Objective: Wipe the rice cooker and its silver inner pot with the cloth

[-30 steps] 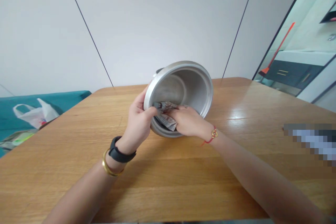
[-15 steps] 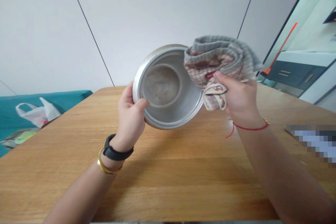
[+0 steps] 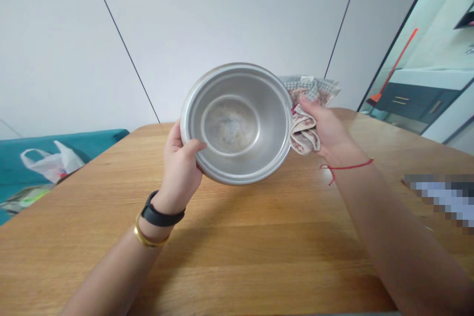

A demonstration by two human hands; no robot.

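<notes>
Because the left hand (image 3: 181,168) grips the pot (image 3: 237,126) by its rim, thumb inside, it tilts over the worktop (image 3: 240,247), interior showing; the right hand (image 3: 331,131) clutches a cloth (image 3: 304,133) against its opposite side.

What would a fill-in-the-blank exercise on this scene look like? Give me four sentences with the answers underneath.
1. The mouth of the metal pot, held in the left hand, faces ____ (toward/away from) the camera.
2. In the picture, the patterned cloth in the right hand is to the ____ of the pot.
3. The wristband on the left wrist is ____.
4. The plastic bag on the teal surface is ____.

Missing words: toward; right; black; white.
</notes>
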